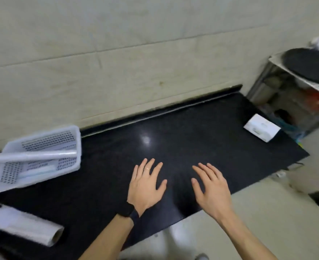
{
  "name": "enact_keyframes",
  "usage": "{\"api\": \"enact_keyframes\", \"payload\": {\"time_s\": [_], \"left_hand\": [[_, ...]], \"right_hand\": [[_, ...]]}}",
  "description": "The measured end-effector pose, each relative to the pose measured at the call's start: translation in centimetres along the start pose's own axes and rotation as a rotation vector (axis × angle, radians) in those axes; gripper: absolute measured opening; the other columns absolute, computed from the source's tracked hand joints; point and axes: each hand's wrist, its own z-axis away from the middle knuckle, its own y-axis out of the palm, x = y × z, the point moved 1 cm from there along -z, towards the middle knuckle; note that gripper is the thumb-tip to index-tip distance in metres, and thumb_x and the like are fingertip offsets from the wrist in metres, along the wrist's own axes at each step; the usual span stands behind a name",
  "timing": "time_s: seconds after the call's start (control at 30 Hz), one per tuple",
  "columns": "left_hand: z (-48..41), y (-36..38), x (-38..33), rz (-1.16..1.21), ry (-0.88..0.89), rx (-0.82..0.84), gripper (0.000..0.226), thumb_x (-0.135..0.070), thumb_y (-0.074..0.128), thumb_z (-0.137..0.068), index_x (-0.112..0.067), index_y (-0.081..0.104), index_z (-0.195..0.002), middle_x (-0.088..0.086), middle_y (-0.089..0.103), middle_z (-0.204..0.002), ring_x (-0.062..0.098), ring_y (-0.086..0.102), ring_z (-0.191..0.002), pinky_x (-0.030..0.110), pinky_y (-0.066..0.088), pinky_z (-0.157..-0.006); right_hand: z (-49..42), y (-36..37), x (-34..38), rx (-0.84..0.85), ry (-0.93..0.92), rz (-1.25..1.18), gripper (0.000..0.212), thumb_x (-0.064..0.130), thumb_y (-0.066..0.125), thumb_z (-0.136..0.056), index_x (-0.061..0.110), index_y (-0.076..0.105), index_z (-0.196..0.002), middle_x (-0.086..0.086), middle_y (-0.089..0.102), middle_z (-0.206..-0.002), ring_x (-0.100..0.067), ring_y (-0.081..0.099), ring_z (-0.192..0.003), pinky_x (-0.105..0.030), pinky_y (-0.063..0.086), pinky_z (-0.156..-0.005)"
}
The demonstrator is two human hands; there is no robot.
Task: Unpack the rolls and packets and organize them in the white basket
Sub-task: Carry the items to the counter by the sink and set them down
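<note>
Over the black counter (202,128), the left hand (145,186) and right hand (211,190) are hovering, fingers spread, holding nothing; the white basket (42,182) is already holding one long roll (31,156), so the thicker roll (21,225) lying nearby likely goes next.

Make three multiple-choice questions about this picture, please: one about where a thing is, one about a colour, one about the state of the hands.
1. Where does the long thin roll lie?
A. across the white basket
B. beside the small white box
C. under the right hand

2. What colour is the counter?
A. white
B. black
C. red

3. How are the left hand and the right hand?
A. both closed on a roll
B. one holds the box
C. both open and empty, fingers spread above the counter

Answers:
1. A, the roll rests over the basket's rim, one end past its left side.
2. B, the surface is dark and glossy.
3. C, neither hand holds anything.
</note>
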Motion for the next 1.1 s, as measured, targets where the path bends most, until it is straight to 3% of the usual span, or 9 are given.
{"api": "enact_keyframes", "payload": {"time_s": [0.1, 0.2, 0.3, 0.5, 0.8, 0.97, 1.1], "left_hand": [[-3.1, 2.0, -8.5, -0.002, 0.119, -0.004, 0.058, -0.048, 0.054, -0.09, -0.023, 0.053, -0.142, 0.007, 0.049, -0.149, 0.029, 0.036, -0.144, 0.049, 0.027, -0.117], [-6.0, 3.9, -15.8, -0.014, 0.186, 0.055, 0.058, -0.051, 0.048, -0.094, -0.027, 0.045, -0.147, 0.003, 0.043, -0.153, 0.023, 0.028, -0.147, 0.045, 0.021, -0.12], [-8.7, 5.3, -21.9, 0.006, 0.25, 0.095, 0.056, -0.052, 0.043, -0.097, -0.031, 0.041, -0.148, -0.001, 0.04, -0.155, 0.019, 0.025, -0.148, 0.041, 0.02, -0.12], [-14.1, 7.0, -30.7, 0.008, 0.348, 0.051, 0.05, -0.046, 0.049, -0.096, -0.029, 0.051, -0.142, 0.0, 0.05, -0.148, 0.022, 0.036, -0.143, 0.044, 0.028, -0.117], [-22.2, 12.4, -34.7, -0.034, 0.262, 0.11, 0.049, -0.046, 0.048, -0.096, -0.032, 0.049, -0.143, -0.001, 0.047, -0.15, 0.022, 0.034, -0.144, 0.042, 0.026, -0.118], [-26.0, 16.6, -34.7, -0.016, 0.122, 0.199, 0.052, -0.048, 0.044, -0.097, -0.034, 0.043, -0.147, -0.001, 0.043, -0.153, 0.022, 0.03, -0.145, 0.04, 0.023, -0.119], [-27.4, 20.2, -34.7, 0.059, 0.011, 0.314, 0.057, -0.048, 0.044, -0.097, -0.033, 0.035, -0.151, 0.002, 0.036, -0.157, 0.025, 0.025, -0.147, 0.037, 0.024, -0.119]], "right_hand": [[1.4, -4.3, -8.3, -0.073, 0.132, 0.012, 0.045, 0.039, 0.052, -0.094, 0.018, 0.068, -0.13, -0.002, 0.066, -0.135, -0.028, 0.049, -0.137, -0.047, 0.043, -0.11], [2.5, -7.9, -14.9, -0.115, 0.223, 0.035, 0.044, 0.037, 0.054, -0.093, 0.016, 0.069, -0.129, -0.004, 0.067, -0.132, -0.029, 0.049, -0.136, -0.046, 0.042, -0.112], [3.0, -11.3, -19.7, -0.159, 0.303, 0.035, 0.043, 0.037, 0.055, -0.094, 0.018, 0.068, -0.13, -0.003, 0.067, -0.133, -0.029, 0.049, -0.137, -0.047, 0.042, -0.112], [1.0, -15.4, -26.6, -0.167, 0.386, 0.032, 0.042, 0.038, 0.056, -0.098, 0.025, 0.061, -0.138, 0.004, 0.06, -0.142, -0.021, 0.037, -0.146, -0.045, 0.031, -0.118], [-7.6, -15.5, -35.2, -0.109, 0.313, 0.036, 0.043, 0.034, 0.059, -0.096, 0.021, 0.062, -0.137, 0.001, 0.063, -0.14, -0.024, 0.042, -0.142, -0.041, 0.033, -0.117], [-14.1, -12.8, -41.0, 0.095, 0.298, 0.066, 0.049, 0.04, 0.053, -0.098, 0.024, 0.054, -0.144, 0.001, 0.056, -0.147, -0.024, 0.036, -0.146, -0.041, 0.029, -0.119], [-18.1, -10.6, -44.3, 0.272, 0.289, 0.093, 0.059, 0.05, 0.046, -0.098, 0.027, 0.041, -0.152, 0.002, 0.039, -0.159, -0.024, 0.024, -0.15, -0.043, 0.027, -0.118]]}}
